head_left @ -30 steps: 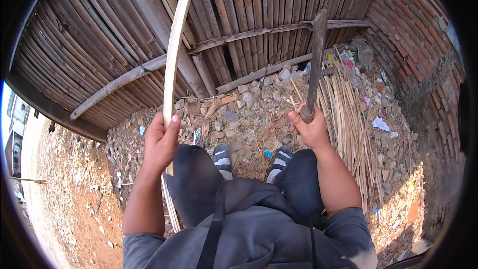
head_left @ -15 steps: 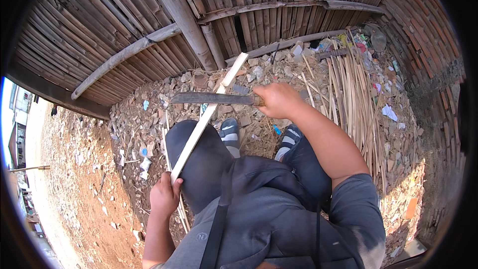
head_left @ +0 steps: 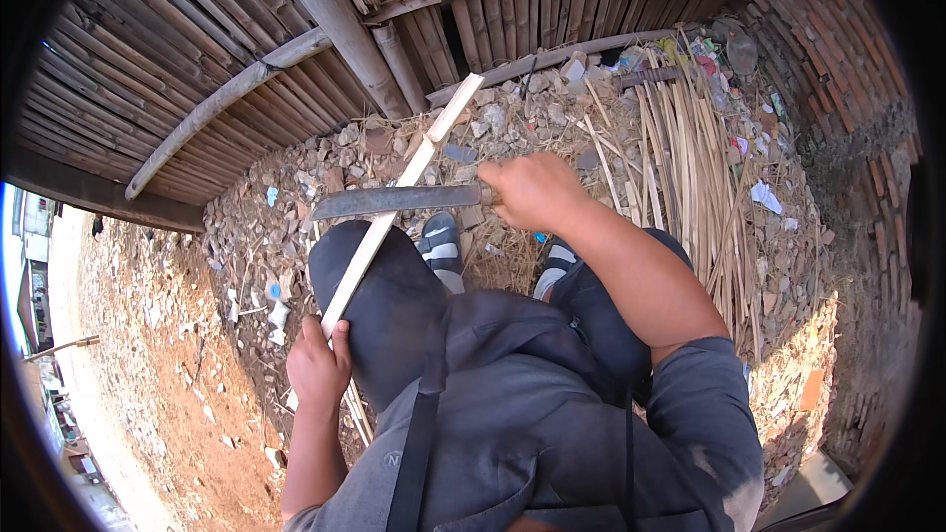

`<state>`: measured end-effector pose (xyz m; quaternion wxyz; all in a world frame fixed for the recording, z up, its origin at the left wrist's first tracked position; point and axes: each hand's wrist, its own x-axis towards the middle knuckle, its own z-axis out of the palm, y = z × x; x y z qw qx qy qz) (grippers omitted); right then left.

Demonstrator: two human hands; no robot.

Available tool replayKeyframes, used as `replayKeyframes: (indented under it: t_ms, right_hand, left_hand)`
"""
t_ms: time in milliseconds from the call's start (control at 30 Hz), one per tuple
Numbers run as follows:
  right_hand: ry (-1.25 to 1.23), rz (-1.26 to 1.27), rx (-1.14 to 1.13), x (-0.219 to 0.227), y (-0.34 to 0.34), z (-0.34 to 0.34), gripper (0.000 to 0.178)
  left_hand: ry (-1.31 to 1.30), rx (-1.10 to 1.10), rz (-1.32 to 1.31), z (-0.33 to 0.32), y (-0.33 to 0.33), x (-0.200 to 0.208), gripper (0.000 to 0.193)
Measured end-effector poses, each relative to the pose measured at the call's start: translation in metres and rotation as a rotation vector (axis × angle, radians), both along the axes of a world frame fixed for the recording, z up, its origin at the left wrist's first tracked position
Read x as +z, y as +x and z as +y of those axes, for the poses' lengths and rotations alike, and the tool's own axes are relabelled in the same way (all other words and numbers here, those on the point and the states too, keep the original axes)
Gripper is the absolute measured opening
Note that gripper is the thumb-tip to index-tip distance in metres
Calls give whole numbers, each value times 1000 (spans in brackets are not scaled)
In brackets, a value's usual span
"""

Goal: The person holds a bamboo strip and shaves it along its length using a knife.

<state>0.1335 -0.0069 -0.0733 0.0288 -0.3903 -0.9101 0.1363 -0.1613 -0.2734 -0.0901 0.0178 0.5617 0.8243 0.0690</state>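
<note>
My left hand (head_left: 319, 363) is closed round the near end of a pale bamboo strip (head_left: 357, 274), which slants up and away to the right across my left knee. A knot shows toward the strip's far part. My right hand (head_left: 535, 194) grips the handle of a machete (head_left: 394, 201). The long dark blade points left and lies across the strip between the knot and my knee. Whether its edge is biting into the bamboo I cannot tell.
Many split bamboo strips (head_left: 682, 172) lie in a heap on the right. Beyond my sandalled feet (head_left: 442, 242) spreads stony rubble with litter. A bamboo wall (head_left: 532, 25) stands ahead, a brick wall (head_left: 838, 69) at the right. More strips (head_left: 357, 412) lie beside my left leg.
The machete blade has come a little nearer to me and left along the strip, away from the knot. Both hands have shifted slightly left, and the view has tilted a little.
</note>
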Motion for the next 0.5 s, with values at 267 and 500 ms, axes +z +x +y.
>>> replayKeyframes:
  t_ms: [267,500]
  right_hand:
    - [45,45,-179,-7,5,22,27]
    - [89,-10,64,-10,-9,2,29]
  left_hand:
    - [-26,-6,-19,10,-9,0,43]
    - [-19,-51,12,5,-20,0,42]
